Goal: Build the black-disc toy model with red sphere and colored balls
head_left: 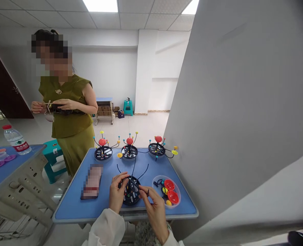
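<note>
Got the base (132, 197) on the desk (71, 210), near edge, between left hand (118, 193) and right hand (153, 205). Seeing right fingers pinched on a thin rod (136, 185) above the base, left fingers by its other end, can't tell if clamped. Should handle as light, hard plastic, slightly slick; expect some spring in the rod, maybe a snap if over-bent. Steady base by the rim, pinch rod close to its end.
</note>
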### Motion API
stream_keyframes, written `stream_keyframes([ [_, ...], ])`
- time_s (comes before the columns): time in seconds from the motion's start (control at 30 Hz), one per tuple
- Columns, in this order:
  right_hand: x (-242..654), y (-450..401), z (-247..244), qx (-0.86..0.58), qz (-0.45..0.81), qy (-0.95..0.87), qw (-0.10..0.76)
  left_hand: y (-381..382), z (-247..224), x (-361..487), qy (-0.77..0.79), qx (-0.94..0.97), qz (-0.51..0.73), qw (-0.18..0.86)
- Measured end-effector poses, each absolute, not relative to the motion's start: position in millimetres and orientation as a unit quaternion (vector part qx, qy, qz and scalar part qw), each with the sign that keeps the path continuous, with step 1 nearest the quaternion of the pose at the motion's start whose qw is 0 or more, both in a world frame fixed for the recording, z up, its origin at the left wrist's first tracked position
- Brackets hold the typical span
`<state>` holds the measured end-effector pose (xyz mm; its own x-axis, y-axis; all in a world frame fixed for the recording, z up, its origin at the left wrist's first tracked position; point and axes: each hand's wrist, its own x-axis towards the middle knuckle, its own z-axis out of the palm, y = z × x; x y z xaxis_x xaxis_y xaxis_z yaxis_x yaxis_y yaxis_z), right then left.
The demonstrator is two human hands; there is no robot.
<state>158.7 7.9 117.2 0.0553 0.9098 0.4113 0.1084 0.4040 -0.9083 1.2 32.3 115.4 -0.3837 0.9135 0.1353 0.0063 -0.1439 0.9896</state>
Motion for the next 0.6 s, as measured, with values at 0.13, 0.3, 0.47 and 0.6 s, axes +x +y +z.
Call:
stream_keyframes([
  [0.13,162,9,111,-0.436,0.327,-0.605,0.581,35,107,2,0.551,0.428,0.614,0.37],
  [0.3,156,16,107,-0.439,0.388,-0.556,0.589,35,98,7,0.533,0.439,0.606,0.395],
  [0.47,136,32,106,-0.415,0.523,-0.455,0.59,36,94,9,0.524,0.449,0.61,0.39],
  [0.6,119,37,101,-0.415,0.583,-0.36,0.599,38,90,10,0.53,0.463,0.608,0.369],
])
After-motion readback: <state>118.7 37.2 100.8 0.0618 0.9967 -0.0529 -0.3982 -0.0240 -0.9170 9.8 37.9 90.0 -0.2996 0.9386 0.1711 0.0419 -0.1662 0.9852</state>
